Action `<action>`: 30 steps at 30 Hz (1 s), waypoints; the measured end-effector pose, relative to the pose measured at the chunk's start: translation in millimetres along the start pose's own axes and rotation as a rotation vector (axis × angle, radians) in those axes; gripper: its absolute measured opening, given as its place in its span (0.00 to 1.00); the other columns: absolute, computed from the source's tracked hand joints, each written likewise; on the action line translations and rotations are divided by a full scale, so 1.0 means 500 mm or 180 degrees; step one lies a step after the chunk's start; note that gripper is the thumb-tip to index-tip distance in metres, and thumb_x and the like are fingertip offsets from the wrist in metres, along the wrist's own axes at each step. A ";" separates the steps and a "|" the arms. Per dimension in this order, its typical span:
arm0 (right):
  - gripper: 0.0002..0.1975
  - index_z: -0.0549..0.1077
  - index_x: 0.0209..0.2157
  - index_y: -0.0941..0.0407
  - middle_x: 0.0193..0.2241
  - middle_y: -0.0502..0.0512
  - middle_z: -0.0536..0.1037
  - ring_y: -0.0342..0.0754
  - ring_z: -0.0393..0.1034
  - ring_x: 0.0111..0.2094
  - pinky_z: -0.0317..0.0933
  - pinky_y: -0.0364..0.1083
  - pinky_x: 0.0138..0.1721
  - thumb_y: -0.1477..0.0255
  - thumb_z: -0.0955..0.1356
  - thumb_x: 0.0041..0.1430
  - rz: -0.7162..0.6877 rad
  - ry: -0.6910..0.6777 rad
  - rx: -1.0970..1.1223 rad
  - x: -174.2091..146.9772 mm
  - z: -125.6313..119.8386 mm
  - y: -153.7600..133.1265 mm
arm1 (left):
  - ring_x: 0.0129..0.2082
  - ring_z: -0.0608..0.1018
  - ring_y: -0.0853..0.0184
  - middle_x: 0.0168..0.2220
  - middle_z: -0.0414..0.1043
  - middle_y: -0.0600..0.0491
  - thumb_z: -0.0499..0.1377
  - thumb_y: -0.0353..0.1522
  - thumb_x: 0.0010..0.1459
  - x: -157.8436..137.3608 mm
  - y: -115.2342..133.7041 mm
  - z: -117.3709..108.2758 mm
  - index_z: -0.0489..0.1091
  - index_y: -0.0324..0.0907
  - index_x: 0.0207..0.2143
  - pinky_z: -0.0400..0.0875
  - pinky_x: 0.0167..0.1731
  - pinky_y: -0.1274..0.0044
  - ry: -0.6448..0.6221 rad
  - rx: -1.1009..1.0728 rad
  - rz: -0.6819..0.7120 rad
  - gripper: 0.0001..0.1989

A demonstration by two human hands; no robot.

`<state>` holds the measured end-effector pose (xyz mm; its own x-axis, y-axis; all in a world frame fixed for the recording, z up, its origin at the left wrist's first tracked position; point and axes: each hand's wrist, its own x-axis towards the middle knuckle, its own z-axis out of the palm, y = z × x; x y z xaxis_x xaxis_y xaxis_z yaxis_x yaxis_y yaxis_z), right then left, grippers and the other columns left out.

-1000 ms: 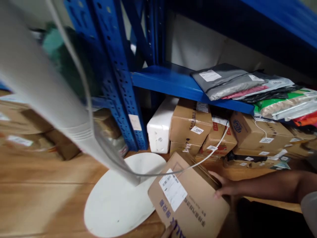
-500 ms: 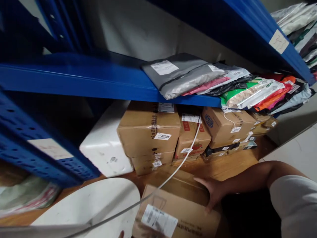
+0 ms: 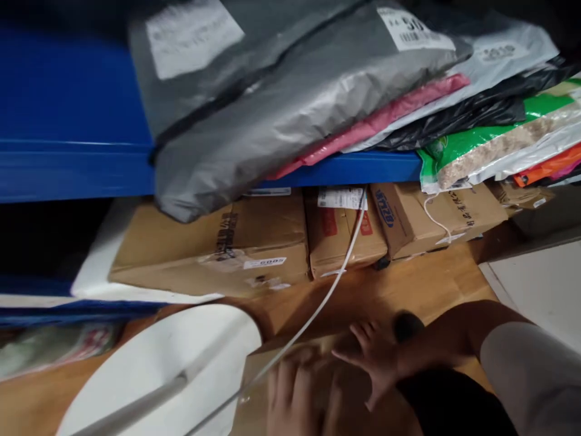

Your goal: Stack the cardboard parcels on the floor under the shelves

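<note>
A brown cardboard box (image 3: 256, 387) is at the bottom of the view, partly cut off by the frame edge. My left hand (image 3: 297, 393) lies over its upper side, fingers bent across the cardboard and smeared by motion. At the box's right part, my right hand (image 3: 374, 357) grips it with thumb and fingers spread around the edge. A thin white cord (image 3: 313, 315) crosses in front of the box. Left of it stands a round white surface (image 3: 213, 339) with a grey pole over it.
Cardboard boxes (image 3: 267, 230) line the floor beneath a blue shelf (image 3: 68, 169). A grey plastic parcel (image 3: 290, 115) overhangs the shelf edge, beside several other bagged parcels. Wooden floor (image 3: 436, 278) shows ahead, with a white panel (image 3: 540, 290) on the right.
The view has moved closer to the shelf. My left hand has come up onto the box, which has turned so its shipping label no longer shows. My right hand stays on the box.
</note>
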<state>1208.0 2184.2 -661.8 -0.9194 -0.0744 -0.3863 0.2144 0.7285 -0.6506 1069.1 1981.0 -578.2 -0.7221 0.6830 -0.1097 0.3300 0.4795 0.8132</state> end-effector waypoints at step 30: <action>0.64 0.56 0.72 0.49 0.65 0.62 0.68 0.66 0.60 0.68 0.56 0.63 0.67 0.47 0.79 0.34 0.2116 0.2140 0.4919 -0.599 -0.209 -0.413 | 0.34 0.77 0.60 0.42 0.74 0.41 0.50 0.32 0.59 0.212 0.413 -0.225 0.80 0.36 0.48 0.75 0.48 0.67 -0.0869 0.1567 -0.0386 0.22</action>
<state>1404.5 2127.2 -343.2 -0.4398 0.4774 -0.7607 0.2815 -0.7311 -0.6215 992.6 2090.4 -357.7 -0.6110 0.6932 -0.3823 0.5458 0.7187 0.4308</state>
